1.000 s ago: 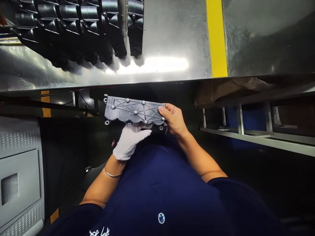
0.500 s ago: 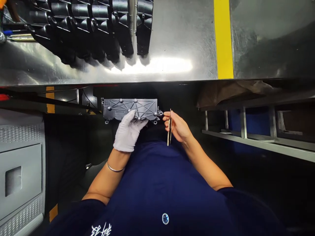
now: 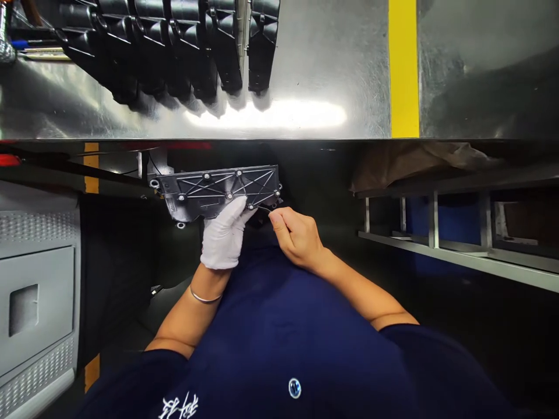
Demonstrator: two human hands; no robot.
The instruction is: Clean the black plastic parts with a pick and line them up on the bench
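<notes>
So, taking the dark ribbed plastic cover (image 3: 218, 192) as the landmark: it's held out in front of the person's body, just below the edge of the steel table (image 3: 305, 70). The gloved left hand (image 3: 222, 238) grasps its lower edge from underneath. Right of that, the bare right hand (image 3: 297, 235) is pinched on a thin tool (image 3: 262, 208) whose tip touches the cover's lower right corner, so I'd guess trimming or picking; the next stroke needs a steady cover. Only writing is white script on the navy shirt (image 3: 279, 349), too cut off to read.

The right hand (image 3: 299, 237) has brought its thin tool to the plastic cover's (image 3: 218, 189) edge.
</notes>
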